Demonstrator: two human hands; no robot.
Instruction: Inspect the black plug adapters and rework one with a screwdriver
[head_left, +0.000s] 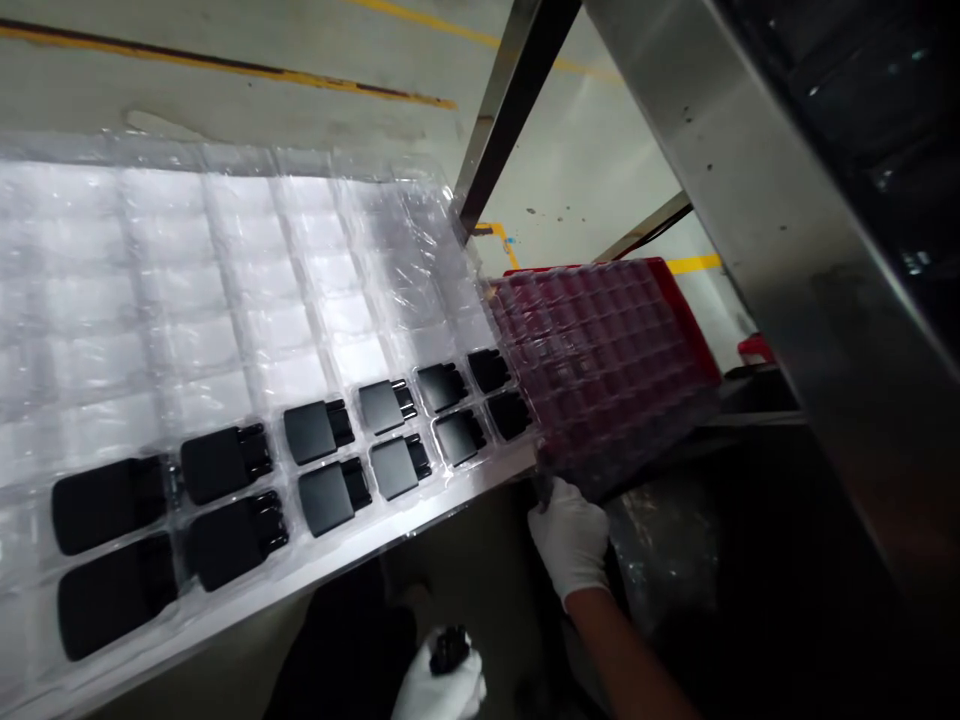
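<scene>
Our gloved left hand [439, 685] sits at the bottom edge of the frame, which cuts it off, closed around a small black piece [450, 650]. Our gloved right hand [570, 540], bare forearm [622, 640] angled up from lower right, grips the lower corner of a stack of clear blister trays [600, 370], its fingertips hidden. Red shows through from a red crate [694, 330] behind. At left, black adapters [225, 460] fill two lower rows of a clear blister tray [225, 300] resting on a steel table edge [300, 583].
</scene>
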